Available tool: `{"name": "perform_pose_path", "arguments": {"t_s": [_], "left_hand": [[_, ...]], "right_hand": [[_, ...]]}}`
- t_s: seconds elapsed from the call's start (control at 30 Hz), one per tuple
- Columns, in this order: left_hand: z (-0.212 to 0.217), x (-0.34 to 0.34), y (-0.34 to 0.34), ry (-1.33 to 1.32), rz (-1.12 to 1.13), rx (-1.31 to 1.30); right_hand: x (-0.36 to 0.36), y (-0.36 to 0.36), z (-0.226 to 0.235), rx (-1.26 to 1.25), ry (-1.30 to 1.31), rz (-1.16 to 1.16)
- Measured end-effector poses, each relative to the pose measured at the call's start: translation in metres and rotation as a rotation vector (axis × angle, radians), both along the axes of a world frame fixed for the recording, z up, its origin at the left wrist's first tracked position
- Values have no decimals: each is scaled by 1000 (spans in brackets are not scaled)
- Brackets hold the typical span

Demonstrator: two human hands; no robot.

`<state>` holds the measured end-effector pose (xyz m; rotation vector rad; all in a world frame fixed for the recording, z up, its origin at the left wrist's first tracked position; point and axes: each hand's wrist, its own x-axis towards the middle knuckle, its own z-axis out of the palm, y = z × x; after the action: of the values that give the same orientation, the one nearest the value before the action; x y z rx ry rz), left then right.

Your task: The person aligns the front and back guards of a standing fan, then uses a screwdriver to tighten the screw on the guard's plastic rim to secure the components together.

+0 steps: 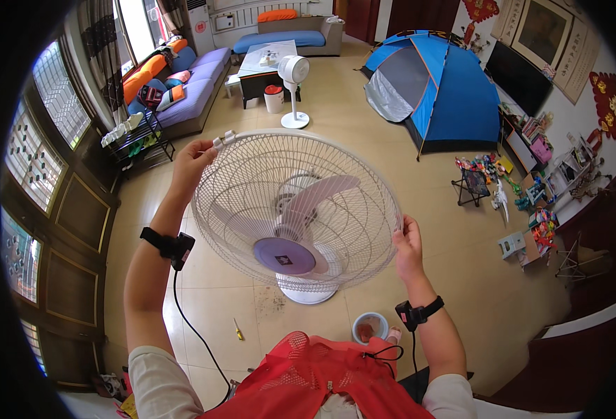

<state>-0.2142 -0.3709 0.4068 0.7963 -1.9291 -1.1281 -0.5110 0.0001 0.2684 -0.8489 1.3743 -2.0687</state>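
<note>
White fan base [310, 297] partly hidden behind wire guard [283, 255], red garment [308, 373] cut off below

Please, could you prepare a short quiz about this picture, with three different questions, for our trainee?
1. Where does the right hand touch the fan guard?
A) at its purple centre
B) on its right rim
C) on its lower rim
2. True or false: a yellow-handled screwdriver lies on the floor.
3. How many fans are visible?

Key:
1. B
2. True
3. Two: the near fan and the white pedestal fan beyond it.
</note>
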Motion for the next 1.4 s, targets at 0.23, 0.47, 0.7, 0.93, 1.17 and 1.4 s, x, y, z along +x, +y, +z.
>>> {"name": "perform_pose_path", "arguments": {"t_s": [0.23,0.47,0.7,0.93,1.17,1.4], "left_hand": [[-10,-13,7,71,69,-83],[-17,-17,8,125,106,-144],[-13,-16,13,73,94,-102],[-18,-17,10,92,41,-104],[-19,-13,10,19,19,-255],[-15,-12,31,-142,41,-648]], "right_hand": [[-6,1,5,-35,-40,76],[-7,-1,4,-82,-125,69],[-13,0,-3,-106,-182,96],[-13,-1,1,-125,-227,100],[-14,-2,-1,-121,-240,87],[-13,-3,1,-129,-252,80]]}}
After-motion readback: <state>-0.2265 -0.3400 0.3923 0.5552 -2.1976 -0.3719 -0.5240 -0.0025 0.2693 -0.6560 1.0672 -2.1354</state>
